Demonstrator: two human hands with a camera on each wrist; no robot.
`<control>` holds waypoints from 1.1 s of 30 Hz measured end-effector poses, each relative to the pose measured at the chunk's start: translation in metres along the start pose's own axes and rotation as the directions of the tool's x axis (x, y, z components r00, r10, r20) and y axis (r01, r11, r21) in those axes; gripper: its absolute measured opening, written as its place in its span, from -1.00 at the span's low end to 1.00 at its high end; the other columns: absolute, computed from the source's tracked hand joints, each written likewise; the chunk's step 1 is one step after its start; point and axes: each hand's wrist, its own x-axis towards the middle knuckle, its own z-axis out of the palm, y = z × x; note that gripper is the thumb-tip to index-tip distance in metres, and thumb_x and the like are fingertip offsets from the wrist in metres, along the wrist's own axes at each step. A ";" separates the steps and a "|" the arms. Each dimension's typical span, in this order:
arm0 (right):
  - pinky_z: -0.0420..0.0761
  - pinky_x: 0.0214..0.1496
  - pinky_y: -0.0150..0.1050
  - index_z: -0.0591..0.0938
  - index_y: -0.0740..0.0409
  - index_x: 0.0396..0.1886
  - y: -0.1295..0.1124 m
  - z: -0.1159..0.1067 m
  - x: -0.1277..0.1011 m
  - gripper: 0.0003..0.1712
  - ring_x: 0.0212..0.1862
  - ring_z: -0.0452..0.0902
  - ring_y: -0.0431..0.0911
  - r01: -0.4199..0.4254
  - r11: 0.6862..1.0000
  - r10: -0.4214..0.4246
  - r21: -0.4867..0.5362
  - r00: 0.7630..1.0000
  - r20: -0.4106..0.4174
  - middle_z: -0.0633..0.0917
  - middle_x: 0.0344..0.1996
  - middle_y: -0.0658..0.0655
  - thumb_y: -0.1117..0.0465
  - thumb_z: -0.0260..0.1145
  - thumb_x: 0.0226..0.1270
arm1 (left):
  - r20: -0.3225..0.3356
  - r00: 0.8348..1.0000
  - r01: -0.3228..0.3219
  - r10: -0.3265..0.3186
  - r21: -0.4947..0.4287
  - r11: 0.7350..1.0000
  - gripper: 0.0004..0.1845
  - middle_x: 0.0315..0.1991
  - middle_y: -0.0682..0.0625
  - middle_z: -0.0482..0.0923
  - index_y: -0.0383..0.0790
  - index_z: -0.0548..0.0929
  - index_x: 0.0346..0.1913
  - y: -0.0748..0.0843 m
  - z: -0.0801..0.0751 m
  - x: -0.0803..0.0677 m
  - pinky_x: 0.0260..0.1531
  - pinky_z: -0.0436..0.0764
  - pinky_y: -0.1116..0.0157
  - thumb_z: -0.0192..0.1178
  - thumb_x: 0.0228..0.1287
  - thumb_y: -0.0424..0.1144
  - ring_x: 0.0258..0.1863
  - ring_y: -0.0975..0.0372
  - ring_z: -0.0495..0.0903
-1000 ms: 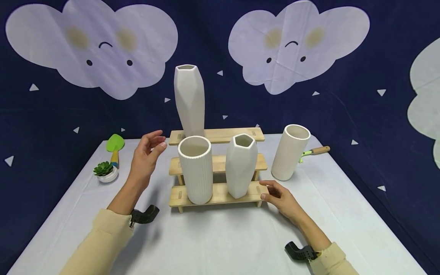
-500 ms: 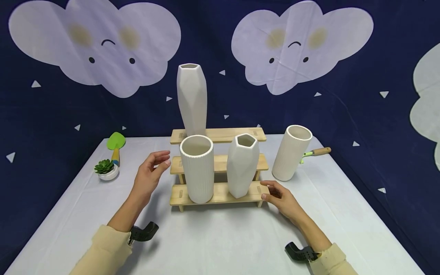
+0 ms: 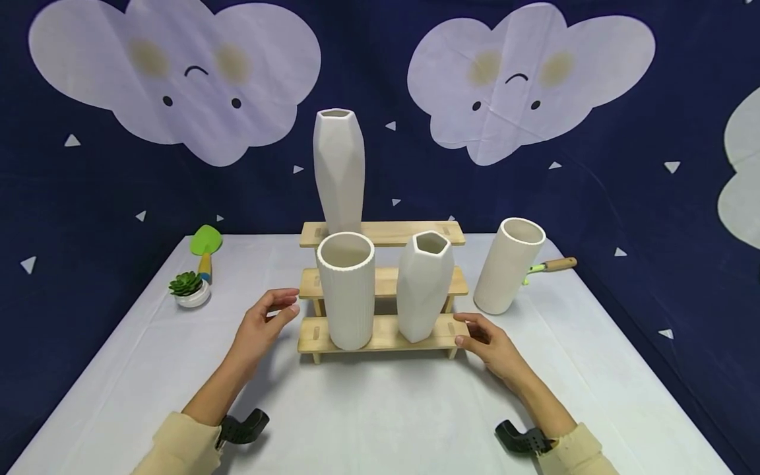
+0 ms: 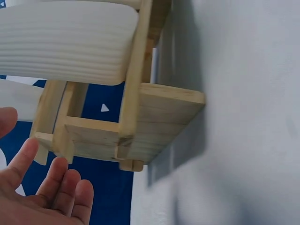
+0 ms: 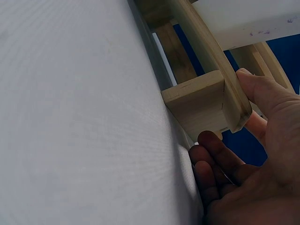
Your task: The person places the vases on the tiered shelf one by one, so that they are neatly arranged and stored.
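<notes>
A three-tier wooden stand [image 3: 386, 330] sits mid-table. On its lowest board are a ribbed white cylinder vase [image 3: 350, 297] and, to the right, a faceted white vase [image 3: 423, 290]. A taller faceted vase [image 3: 338, 171] rises from the left of the top board. My right hand [image 3: 493, 346] pinches the lowest board's right end between thumb and index finger, the other fingers curled near the leg in the right wrist view. My left hand [image 3: 261, 333] is just left of the stand, fingers relaxed and apart from it; the left wrist view shows nothing in its palm [image 4: 28, 201].
Right of the stand is another ribbed white vase [image 3: 507, 267], with a wooden-handled green tool [image 3: 558, 264] partly hidden behind it. A potted succulent [image 3: 189, 290] and a green toy shovel [image 3: 206, 244] lie at the left. A dark blue cloud-print cloth [image 3: 368, 79] hangs behind the white table [image 3: 380, 422].
My left hand has come down and nearer, from beside the upper boards to the level between the middle and lowest boards. The right hand stays at the lowest board's end. The head view shifts slightly.
</notes>
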 end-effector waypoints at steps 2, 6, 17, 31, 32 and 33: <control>0.48 -0.05 -0.35 0.47 0.03 0.22 0.000 0.000 0.000 -0.45 -0.08 0.49 -0.11 0.000 1.000 0.000 0.004 1.000 0.004 0.59 -0.02 0.26 0.09 0.34 0.22 | 0.004 1.000 -0.005 0.005 0.011 1.000 -0.51 0.19 -0.14 0.42 -0.11 0.42 0.23 -0.004 0.001 -0.001 0.12 0.30 0.16 0.11 0.32 0.03 0.20 0.12 0.35; 0.48 -0.05 -0.35 0.47 0.03 0.22 0.000 0.000 0.000 -0.44 -0.07 0.49 -0.10 -0.004 1.000 0.003 0.005 1.000 0.009 0.58 0.00 0.26 0.08 0.34 0.22 | 0.012 0.999 -0.042 0.041 0.013 0.999 -0.53 0.19 -0.15 0.43 -0.15 0.44 0.20 -0.010 0.004 -0.002 0.10 0.32 0.19 0.13 0.32 -0.01 0.17 0.12 0.36; 0.47 -0.05 -0.34 0.47 0.01 0.22 -0.001 0.000 0.000 -0.44 -0.07 0.48 -0.10 -0.007 1.000 0.007 0.008 1.000 0.011 0.59 0.01 0.26 0.07 0.33 0.22 | 0.059 0.996 -0.070 0.070 0.002 0.998 -0.57 0.14 -0.18 0.45 -0.21 0.45 0.20 -0.023 0.012 -0.006 0.09 0.37 0.24 0.16 0.30 -0.18 0.16 0.08 0.37; 0.47 -0.05 -0.37 0.46 0.02 0.22 -0.001 0.000 -0.001 -0.44 -0.07 0.49 -0.11 -0.007 1.000 0.007 0.012 1.000 0.012 0.59 0.00 0.27 0.08 0.33 0.23 | 0.082 0.996 -0.020 0.022 -0.020 1.000 -0.51 0.19 -0.17 0.38 -0.17 0.42 0.24 -0.028 0.015 -0.009 0.08 0.35 0.19 0.20 0.26 -0.18 0.19 0.06 0.33; 0.47 -0.04 -0.37 0.46 0.02 0.22 -0.001 0.000 -0.001 -0.44 -0.06 0.49 -0.11 -0.010 1.000 0.010 0.013 1.000 0.013 0.59 0.00 0.27 0.07 0.33 0.23 | 0.082 0.997 -0.013 0.014 -0.015 1.000 -0.50 0.19 -0.17 0.37 -0.16 0.41 0.25 -0.028 0.015 -0.009 0.07 0.35 0.19 0.20 0.26 -0.16 0.19 0.06 0.32; 0.47 -0.04 -0.37 0.46 0.02 0.22 -0.001 0.000 -0.001 -0.44 -0.06 0.49 -0.11 -0.014 1.000 0.014 0.014 1.000 0.013 0.59 0.00 0.27 0.07 0.33 0.23 | 0.084 0.996 -0.006 0.007 -0.011 1.000 -0.49 0.20 -0.17 0.37 -0.15 0.41 0.25 -0.029 0.014 -0.009 0.07 0.36 0.19 0.20 0.26 -0.15 0.20 0.05 0.32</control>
